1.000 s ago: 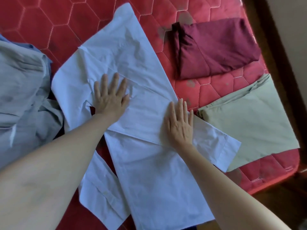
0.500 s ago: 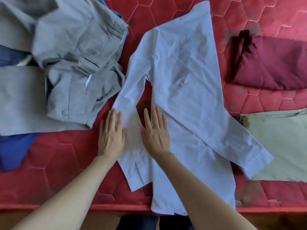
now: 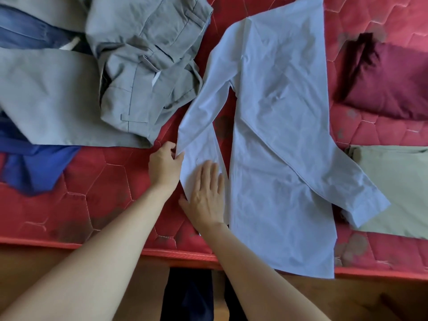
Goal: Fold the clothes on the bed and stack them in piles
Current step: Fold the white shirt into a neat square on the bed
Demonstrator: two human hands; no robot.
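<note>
Shirt (image 3: 278, 140) mid-bed (image 3: 92, 205), trousers (image 3: 143, 66) left, folded clothes (image 3: 393, 77) right

Red quilted mattress (image 3: 97, 181) w/ brown wood floor (image 3: 370, 302) below.

A home bedroom — a red quilted mattress (image 3: 97, 181) with hexagon stitching fills the view, strewn with household laundry: crumpled grey trousers (image 3: 143, 66), a pale blue long-sleeved shirt (image 3: 278, 140), a folded maroon garment (image 3: 389, 84).

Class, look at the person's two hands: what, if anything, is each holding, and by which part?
The left hand pinches the light blue shirt at the edge of its left sleeve. The right hand holds nothing, resting flat on that sleeve.
</note>
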